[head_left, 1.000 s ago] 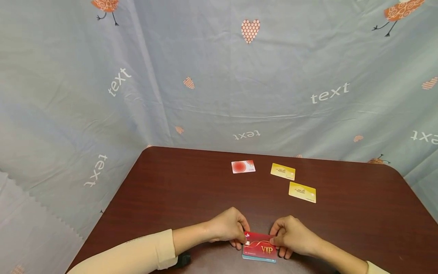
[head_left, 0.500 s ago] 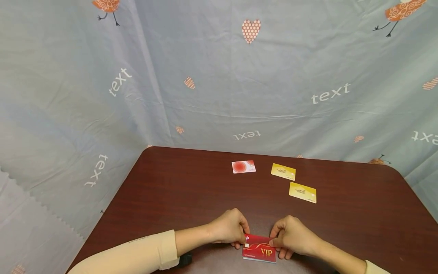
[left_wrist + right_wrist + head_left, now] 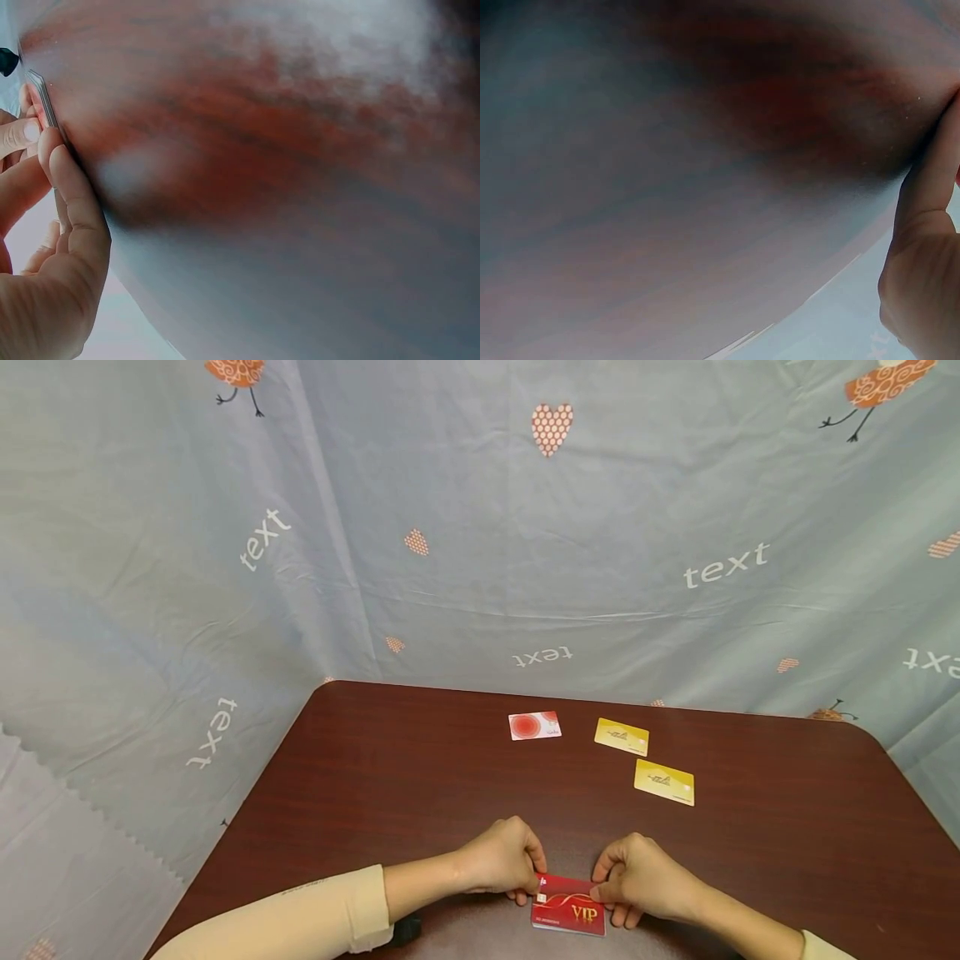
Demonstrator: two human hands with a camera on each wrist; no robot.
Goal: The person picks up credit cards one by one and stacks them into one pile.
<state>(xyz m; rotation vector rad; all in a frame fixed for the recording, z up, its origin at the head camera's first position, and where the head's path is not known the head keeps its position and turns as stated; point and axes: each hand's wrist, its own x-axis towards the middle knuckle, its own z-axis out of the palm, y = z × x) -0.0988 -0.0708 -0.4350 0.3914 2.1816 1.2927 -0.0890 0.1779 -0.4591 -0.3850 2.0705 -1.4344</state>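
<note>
A small stack of plastic cards, topped by a red VIP card [image 3: 566, 906] with gold lettering, is low in the head view, close over the dark wood table. My left hand [image 3: 501, 858] grips the stack's left edge with thumb and curled fingers. On the opposite side my right hand [image 3: 647, 878] pinches the right edge, its thumb on the red face. Seen edge-on in the left wrist view, the card stack [image 3: 45, 101] shows several layers between the fingers. Only part of the right hand [image 3: 926, 255] enters the right wrist view.
Farther back on the table [image 3: 405, 760] lie a white card with red circles [image 3: 534, 725], a yellow card [image 3: 622, 737] and a second yellow card [image 3: 664, 782]. A patterned grey-blue cloth [image 3: 465, 585] hangs behind the table. Something small and black [image 3: 407, 930] sits by the left sleeve.
The blue card edge that stuck out below the red card a second ago now lies nearly flush under it. The red card has shifted slightly toward the person. Both hands stay almost in place.
</note>
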